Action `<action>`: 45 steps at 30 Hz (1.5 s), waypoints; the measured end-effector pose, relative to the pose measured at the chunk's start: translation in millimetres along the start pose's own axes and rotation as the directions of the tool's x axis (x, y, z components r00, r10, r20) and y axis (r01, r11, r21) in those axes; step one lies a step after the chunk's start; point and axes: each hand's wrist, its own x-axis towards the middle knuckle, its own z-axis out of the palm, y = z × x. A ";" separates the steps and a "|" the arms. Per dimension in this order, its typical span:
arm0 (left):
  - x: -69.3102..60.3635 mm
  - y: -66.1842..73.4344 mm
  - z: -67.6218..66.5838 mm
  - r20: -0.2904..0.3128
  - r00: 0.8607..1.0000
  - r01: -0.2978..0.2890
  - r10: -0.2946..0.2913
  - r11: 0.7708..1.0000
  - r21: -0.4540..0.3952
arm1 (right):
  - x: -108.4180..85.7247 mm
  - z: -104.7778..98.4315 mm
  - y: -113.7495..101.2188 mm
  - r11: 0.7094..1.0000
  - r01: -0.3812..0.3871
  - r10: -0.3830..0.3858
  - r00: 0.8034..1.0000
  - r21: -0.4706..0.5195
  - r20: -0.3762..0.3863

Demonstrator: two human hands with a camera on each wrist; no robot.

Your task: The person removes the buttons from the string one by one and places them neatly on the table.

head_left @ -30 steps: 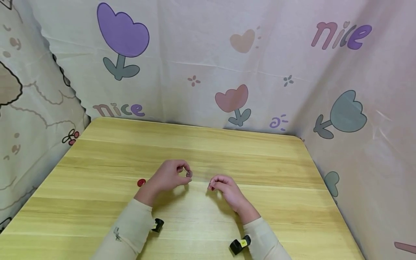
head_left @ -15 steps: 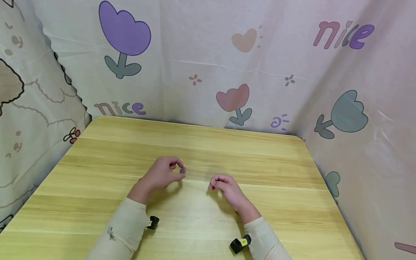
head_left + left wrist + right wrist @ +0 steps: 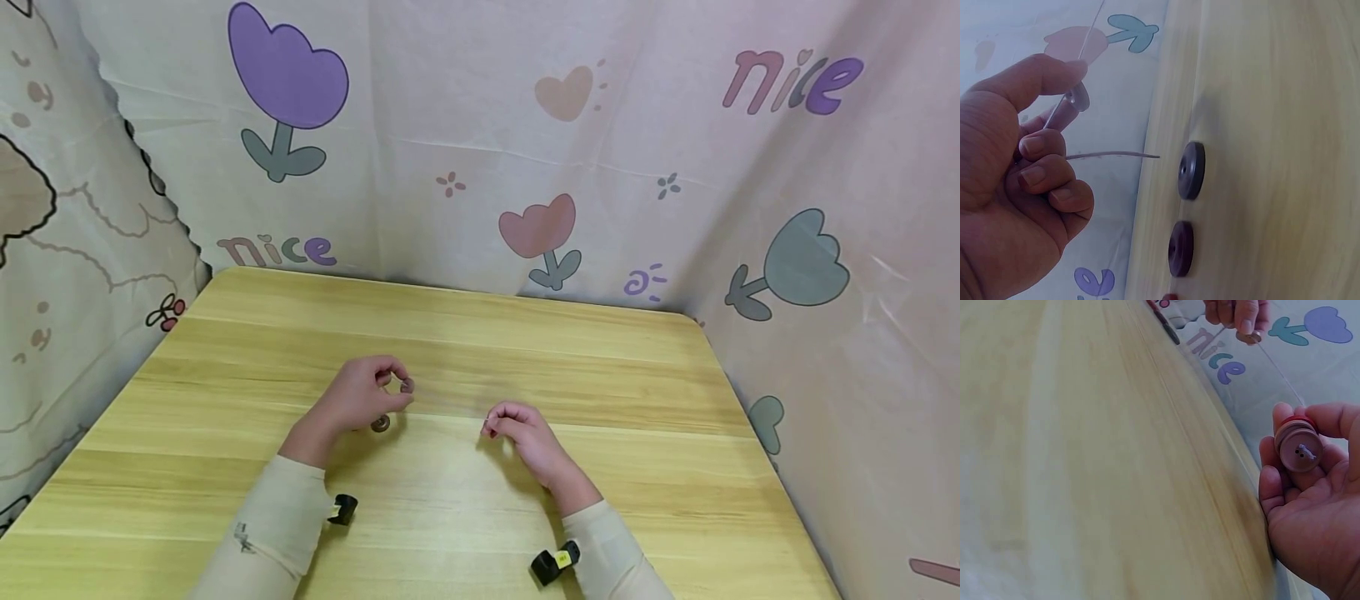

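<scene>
My left hand (image 3: pixel 360 393) pinches a small greyish-brown button (image 3: pixel 1079 97) between thumb and fingertips, above the table. A thin pale string (image 3: pixel 1280 375) passes through that button and runs to my right hand (image 3: pixel 525 435); its loose tail sticks out past the curled left fingers in the left wrist view. My right hand holds a small stack of threaded buttons (image 3: pixel 1299 450), brownish with a red one, and a knot shows on the nearest face. Below the left hand, a dark grey button (image 3: pixel 1192 170) and a dark maroon button (image 3: pixel 1181 249) lie on the table.
A sliver of a red button (image 3: pixel 1170 297) shows at the left wrist view's lower edge. The wooden table (image 3: pixel 637 375) stands against a printed curtain (image 3: pixel 450 100). Black wrist cameras, the left one (image 3: pixel 342 509) and the right one (image 3: pixel 553 567), hang from the sleeves.
My left hand has moved left, away from my right hand, with the pinched button. A dark button beneath it has come into view, while the red one is now hidden. My right hand stays put.
</scene>
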 end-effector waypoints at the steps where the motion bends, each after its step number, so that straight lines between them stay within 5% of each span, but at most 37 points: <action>1: -0.1 -1.1 -1.0 -0.005 1.000 -0.001 0.001 1.000 0.001 | 0.2 0.0 0.5 1.000 -0.002 0.002 1.000 0.000 -0.002; 21: -5.5 -12.6 -20.6 -0.072 0.995 0.067 -0.066 0.998 0.006 | 1.0 0.7 1.5 1.000 0.001 -0.001 1.000 -0.013 -0.019; 45: -12.4 -27.4 -39.0 -0.118 0.990 0.084 -0.078 0.996 0.042 | 1.2 0.3 1.4 1.000 0.004 -0.004 1.000 -0.009 -0.016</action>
